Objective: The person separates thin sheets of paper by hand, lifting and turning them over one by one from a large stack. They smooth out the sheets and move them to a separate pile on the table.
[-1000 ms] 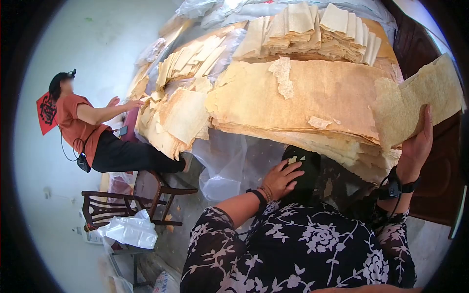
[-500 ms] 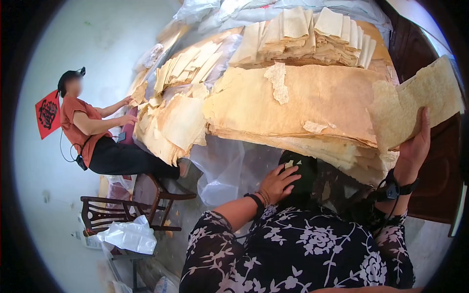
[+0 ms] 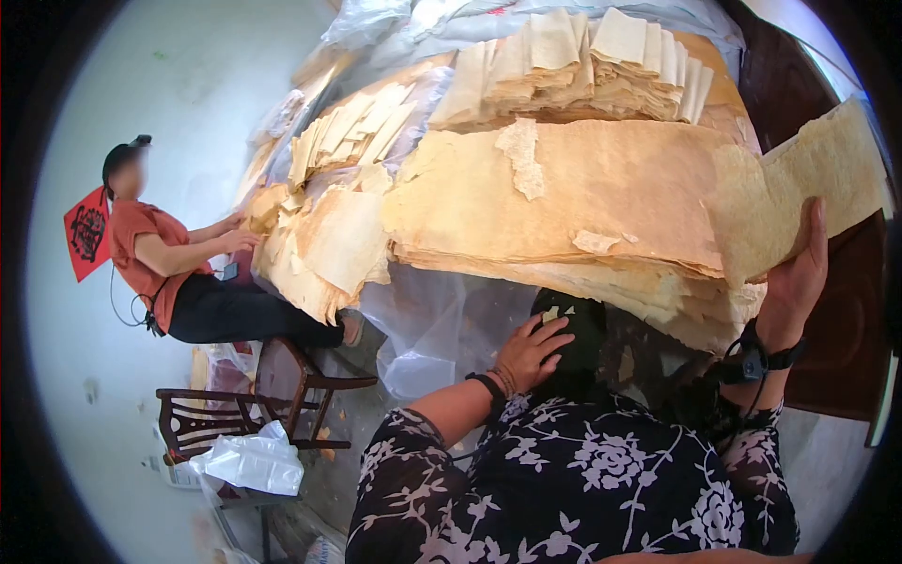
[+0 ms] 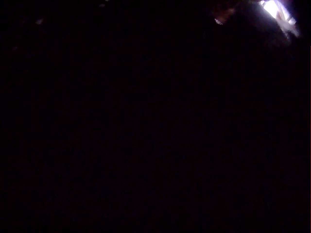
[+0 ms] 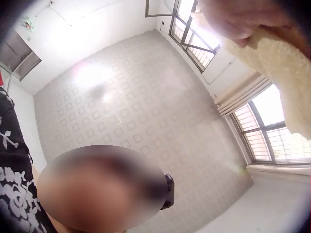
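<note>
My right hand [image 3: 797, 273] grips a thin, tan, rough-surfaced sheet [image 3: 827, 155], raised at the right end of the stack. Its thumb lies on the near face; the fingers are hidden behind. The right wrist view shows fingers [image 5: 243, 19] against the pale sheet [image 5: 272, 63]. In front of me lies a thick stack of wide, brittle tan sheets [image 3: 620, 188], with broken pieces [image 3: 521, 155] on top. My left hand [image 3: 531, 355] rests on my dark-clothed leg, fingers spread, small flakes [image 3: 552, 313] beside the fingertips. The left wrist view is almost black.
Folded sheets [image 3: 564, 61] are piled behind the stack, more [image 3: 352, 132] at the left. Loose sheets [image 3: 334, 244] overhang the left edge, near another person [image 3: 160, 244]. A wooden chair [image 3: 282, 376], a plastic bag [image 3: 254, 458] and hanging clear plastic [image 3: 423, 320] stand lower left.
The view has shifted slightly. The other person's hands have moved over the sheets at the left edge. My right hand still holds the sheet, and my left hand stays on the leg.
</note>
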Tool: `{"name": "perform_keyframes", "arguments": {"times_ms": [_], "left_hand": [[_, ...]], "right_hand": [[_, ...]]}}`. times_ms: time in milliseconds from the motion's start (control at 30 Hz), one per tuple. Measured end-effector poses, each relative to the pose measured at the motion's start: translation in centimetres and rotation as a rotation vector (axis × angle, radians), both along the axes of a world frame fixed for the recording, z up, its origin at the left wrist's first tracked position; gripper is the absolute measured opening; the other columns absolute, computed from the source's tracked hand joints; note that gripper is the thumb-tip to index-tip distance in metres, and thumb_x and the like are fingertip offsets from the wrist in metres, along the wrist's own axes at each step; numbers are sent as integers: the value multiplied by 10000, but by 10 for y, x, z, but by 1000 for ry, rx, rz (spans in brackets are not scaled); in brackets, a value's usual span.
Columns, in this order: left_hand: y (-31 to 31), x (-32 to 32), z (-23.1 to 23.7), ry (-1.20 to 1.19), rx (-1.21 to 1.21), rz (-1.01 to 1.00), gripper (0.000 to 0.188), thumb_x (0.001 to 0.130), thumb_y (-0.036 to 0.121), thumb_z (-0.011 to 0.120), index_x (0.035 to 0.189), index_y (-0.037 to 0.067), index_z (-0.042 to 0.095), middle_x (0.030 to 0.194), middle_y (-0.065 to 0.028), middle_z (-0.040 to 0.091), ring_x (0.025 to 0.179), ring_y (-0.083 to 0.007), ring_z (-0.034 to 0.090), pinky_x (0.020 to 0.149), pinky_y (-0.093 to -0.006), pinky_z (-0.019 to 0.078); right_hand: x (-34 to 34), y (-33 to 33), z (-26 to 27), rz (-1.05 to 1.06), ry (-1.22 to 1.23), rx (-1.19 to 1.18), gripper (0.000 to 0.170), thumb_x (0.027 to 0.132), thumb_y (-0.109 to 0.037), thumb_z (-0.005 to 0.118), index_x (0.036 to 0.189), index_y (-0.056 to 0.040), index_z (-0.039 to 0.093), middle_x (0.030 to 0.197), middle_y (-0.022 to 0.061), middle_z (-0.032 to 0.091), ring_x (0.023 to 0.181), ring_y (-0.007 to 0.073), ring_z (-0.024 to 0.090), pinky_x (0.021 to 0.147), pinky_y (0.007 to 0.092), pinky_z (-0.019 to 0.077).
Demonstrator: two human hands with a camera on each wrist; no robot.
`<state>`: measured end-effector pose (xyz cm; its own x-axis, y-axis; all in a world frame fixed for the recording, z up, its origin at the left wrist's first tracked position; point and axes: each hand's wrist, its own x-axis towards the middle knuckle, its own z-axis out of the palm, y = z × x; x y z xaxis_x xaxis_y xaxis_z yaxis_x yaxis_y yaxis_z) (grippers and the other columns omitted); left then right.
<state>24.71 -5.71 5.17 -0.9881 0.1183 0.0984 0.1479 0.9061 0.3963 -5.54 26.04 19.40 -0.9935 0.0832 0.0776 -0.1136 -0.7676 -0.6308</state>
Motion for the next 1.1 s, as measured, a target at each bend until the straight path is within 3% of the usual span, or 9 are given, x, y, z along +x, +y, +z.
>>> {"name": "perform_keyframes", "arguments": {"times_ms": [233, 367, 433, 600, 700, 767, 833, 900, 1100], "left_hand": [[17, -24, 34, -226, -164, -51, 422, 873, 197, 666, 1289, 133, 636, 1448, -129, 532, 1305, -389, 488, 1086, -493, 426], [39, -53, 132, -367, 81, -133, 293, 857, 216, 750, 1119, 88, 719, 1076, -124, 734, 932, -360, 693, 847, -427, 559], [58, -76, 172, -53, 183, -129, 315, 821, 162, 797, 1109, 65, 715, 976, -113, 746, 843, -348, 708, 768, -417, 567], [90, -159, 180, 410, -299, -152, 393, 780, 103, 823, 1147, 34, 700, 1049, -126, 736, 944, -337, 706, 807, -385, 562], [89, -188, 150, 524, -382, -237, 446, 783, 144, 824, 1195, 40, 688, 1092, -121, 730, 990, -335, 699, 823, -367, 560], [78, -198, 135, 493, -305, -253, 430, 811, 191, 812, 1194, 37, 694, 1083, -125, 734, 973, -339, 698, 814, -359, 555], [69, -202, 132, 442, -239, -248, 405, 837, 222, 800, 1180, 32, 703, 1063, -131, 739, 945, -345, 699, 802, -356, 551], [70, -202, 147, 171, -218, 116, 316, 917, 250, 745, 1129, 16, 726, 977, -127, 749, 849, -252, 703, 770, -325, 531], [31, -211, 195, 345, 337, 379, 329, 993, 297, 680, 1112, -6, 724, 854, -30, 708, 737, -88, 581, 683, -254, 478]], "right_hand": [[-2, 9, 21, -156, 29, -95, 359, 1001, -214, 635, 1321, -55, 597, 1292, 65, 662, 1180, 249, 630, 1029, 410, 495], [-9, 34, 21, -256, 91, 29, 381, 996, -223, 641, 1323, -34, 586, 1282, 83, 668, 1154, 247, 653, 1005, 397, 523], [-10, 22, 33, -113, 245, -197, 308, 994, -198, 607, 1242, -20, 640, 1100, 152, 727, 1003, 295, 694, 907, 409, 551], [-20, 37, 24, -117, 323, -177, 323, 1007, -199, 602, 1273, -15, 610, 1202, 116, 692, 1115, 267, 657, 992, 397, 523], [-10, 49, 32, 235, 146, -784, 311, 1013, -184, 591, 1275, -17, 608, 1208, 116, 689, 1126, 262, 654, 997, 388, 522], [-16, 43, 28, -240, 297, -180, 314, 1019, -179, 582, 1287, -16, 596, 1228, 115, 679, 1129, 253, 652, 995, 381, 522], [-15, 49, 26, -202, 302, -212, 321, 1022, -181, 578, 1295, -12, 588, 1237, 115, 673, 1133, 253, 648, 1003, 381, 516], [-14, 52, 27, -153, 315, -244, 328, 1024, -183, 573, 1302, -8, 581, 1245, 115, 667, 1136, 252, 644, 1011, 381, 510], [-11, 53, 34, -194, 297, -259, 349, 1032, -196, 553, 1319, 2, 558, 1248, 121, 659, 1152, 269, 631, 1027, 394, 495]]}}
